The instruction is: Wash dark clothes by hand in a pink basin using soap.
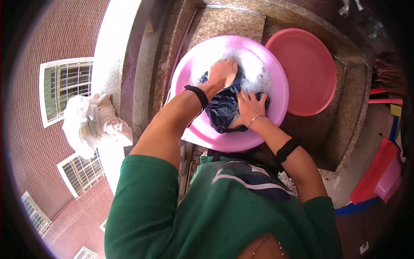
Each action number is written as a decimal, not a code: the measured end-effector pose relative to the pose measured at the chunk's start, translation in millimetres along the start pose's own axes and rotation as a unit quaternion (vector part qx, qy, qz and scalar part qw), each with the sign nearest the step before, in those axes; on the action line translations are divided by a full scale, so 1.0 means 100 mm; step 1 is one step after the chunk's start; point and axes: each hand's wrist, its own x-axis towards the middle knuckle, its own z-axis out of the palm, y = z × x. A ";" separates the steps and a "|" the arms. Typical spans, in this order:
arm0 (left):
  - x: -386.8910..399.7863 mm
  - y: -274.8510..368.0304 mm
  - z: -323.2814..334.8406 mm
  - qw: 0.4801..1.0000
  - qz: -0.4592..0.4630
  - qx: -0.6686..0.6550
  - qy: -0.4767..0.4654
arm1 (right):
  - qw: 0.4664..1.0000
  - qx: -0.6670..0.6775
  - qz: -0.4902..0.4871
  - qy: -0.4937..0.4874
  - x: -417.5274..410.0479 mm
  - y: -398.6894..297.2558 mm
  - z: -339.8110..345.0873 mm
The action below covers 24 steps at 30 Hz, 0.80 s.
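A dark blue wet garment [223, 111] lies bunched in a round pink plastic basin [228, 142]. White suds [258, 77] cover the water around its far side. My left hand [223, 73] is curled over the garment's far part, its fingers closed on a fold of the cloth. Nearer to me, my right hand [250, 108] presses on the garment with fingers spread. Part of the right palm and thumb side is hidden against the cloth. Both wrists are inside the basin's rim.
The basin rests over a stone-like sink [231, 21]. A red plastic basin [305, 73] stands just right of it, partly behind its rim. White bags [82, 126] sit on the ledge at left. Red and pink plastic items [376, 171] lie at lower right.
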 end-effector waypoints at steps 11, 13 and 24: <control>-0.85 -0.13 -1.22 0.757 -0.035 -0.651 -0.045 | 0.851 0.428 -0.210 0.223 0.03 0.18 -0.45; -0.91 -0.20 -1.19 0.657 -0.027 -0.748 -0.087 | 0.801 0.508 -0.263 0.175 -0.03 0.02 -0.60; -1.42 -0.26 -1.14 0.799 0.136 -0.583 0.048 | 0.483 0.862 -0.145 0.053 -0.45 -0.25 -1.06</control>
